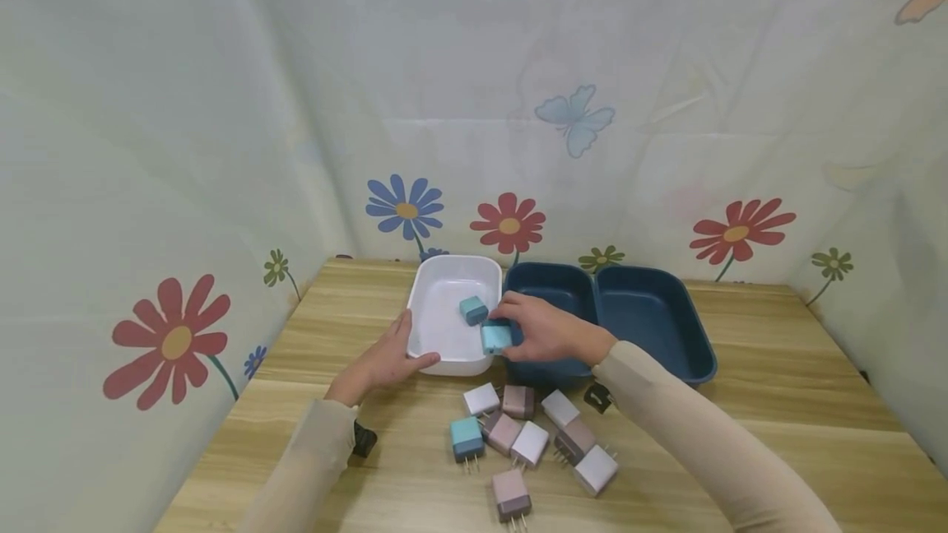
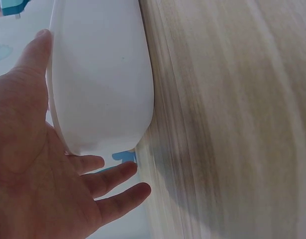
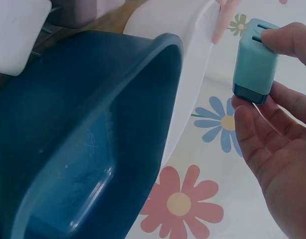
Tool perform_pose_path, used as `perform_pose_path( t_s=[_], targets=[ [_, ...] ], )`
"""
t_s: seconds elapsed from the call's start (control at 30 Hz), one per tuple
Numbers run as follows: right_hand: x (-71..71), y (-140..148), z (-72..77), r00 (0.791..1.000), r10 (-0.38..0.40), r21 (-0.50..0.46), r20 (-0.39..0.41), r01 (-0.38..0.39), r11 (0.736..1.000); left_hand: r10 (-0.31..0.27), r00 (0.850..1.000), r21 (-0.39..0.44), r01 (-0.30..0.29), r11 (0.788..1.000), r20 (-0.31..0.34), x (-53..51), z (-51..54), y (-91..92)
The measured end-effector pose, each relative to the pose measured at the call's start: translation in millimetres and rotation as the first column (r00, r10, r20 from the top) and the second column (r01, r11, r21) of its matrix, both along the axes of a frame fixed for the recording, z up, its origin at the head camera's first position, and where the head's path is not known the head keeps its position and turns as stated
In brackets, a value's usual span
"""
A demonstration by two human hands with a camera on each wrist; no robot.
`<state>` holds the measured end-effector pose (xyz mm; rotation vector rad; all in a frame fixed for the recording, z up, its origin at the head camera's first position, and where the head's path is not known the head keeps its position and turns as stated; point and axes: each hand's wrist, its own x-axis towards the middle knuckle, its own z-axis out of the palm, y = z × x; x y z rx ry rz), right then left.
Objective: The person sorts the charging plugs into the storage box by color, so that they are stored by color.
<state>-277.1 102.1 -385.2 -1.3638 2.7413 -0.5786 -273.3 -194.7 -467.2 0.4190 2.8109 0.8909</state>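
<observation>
My right hand (image 1: 544,327) pinches a teal USB charger plug (image 1: 496,339) between thumb and fingers, above the right side of the white tray (image 1: 439,362). In the right wrist view, slots show on the end of this plug (image 3: 255,64) under the thumb. Another teal plug (image 1: 472,310) lies inside the white tray. My left hand (image 1: 385,359) rests against the tray's near left corner. The left wrist view shows that hand (image 2: 48,164) with its thumb at the rim and its other fingers extended beside the outer wall.
A dark blue two-compartment tray (image 1: 696,327) stands right of the white one. Several white and pink plugs lie in front, among them a white plug (image 1: 596,470), a pink plug (image 1: 511,492) and a teal plug (image 1: 467,437). A flowered curtain hangs behind the wooden table (image 1: 800,418).
</observation>
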Motion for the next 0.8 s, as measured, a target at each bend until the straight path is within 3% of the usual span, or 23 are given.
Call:
perform_pose_path(
  t_s=[0.37, 0.8],
  targets=[
    [-8.4, -4.9, -1.8, 0.998, -0.045, -0.004, 0.052, 0.046, 0.999, 0.001, 1.0, -0.006, -0.001, 1.0, 0.007, -5.9, -3.9, -1.1],
    [-27.7, -8.0, -13.1, 0.997, -0.073, -0.015, 0.036, 0.073, 0.997, -0.002, 1.0, -0.017, 0.002, 1.0, -0.003, -8.6, -1.7, -1.4]
  ],
)
